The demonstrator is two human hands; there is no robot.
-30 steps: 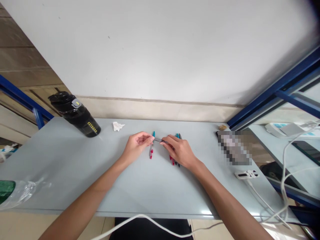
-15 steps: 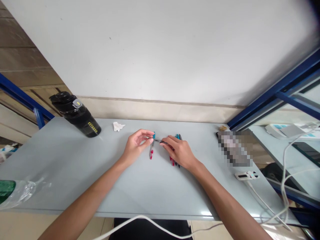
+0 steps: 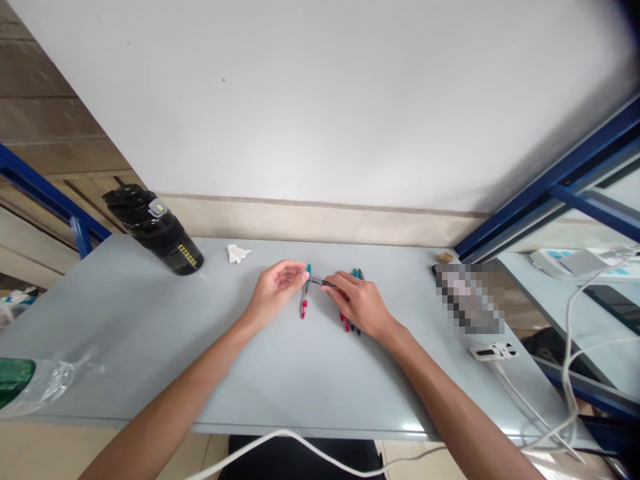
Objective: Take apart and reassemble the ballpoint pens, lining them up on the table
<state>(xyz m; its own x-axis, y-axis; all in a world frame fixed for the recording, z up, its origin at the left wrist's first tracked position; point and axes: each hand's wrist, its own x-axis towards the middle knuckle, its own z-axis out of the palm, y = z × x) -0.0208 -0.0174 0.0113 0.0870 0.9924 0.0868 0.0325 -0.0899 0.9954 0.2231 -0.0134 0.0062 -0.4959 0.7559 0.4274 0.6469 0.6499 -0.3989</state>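
Note:
A slim pen [image 3: 316, 281] with a clear and dark barrel spans the gap between my two hands above the table. My left hand [image 3: 275, 290] is closed, its thumb and fingertips pinching the pen's left end. Closed on the right end is my right hand [image 3: 357, 300], whose fingers hide that part. Below the gap lies a pen with a red end [image 3: 304, 308]; some blue shows at its far end by my left fingertips. Several pens with red, dark and blue parts [image 3: 346, 324] lie side by side beneath my right hand, mostly covered by it.
A black bottle [image 3: 167, 233] and a crumpled white tissue [image 3: 237, 254] stand at the back left of the grey table [image 3: 270, 387]. Clear plastic wrap [image 3: 55, 383] lies front left. At right are a pixelated item [image 3: 467, 297], a white clip-like device [image 3: 493, 351] and a white cable [image 3: 525, 401].
Both hands hold nearly the same position. My left fingertips have shifted slightly on the pen's left end, and the camera view has moved a touch.

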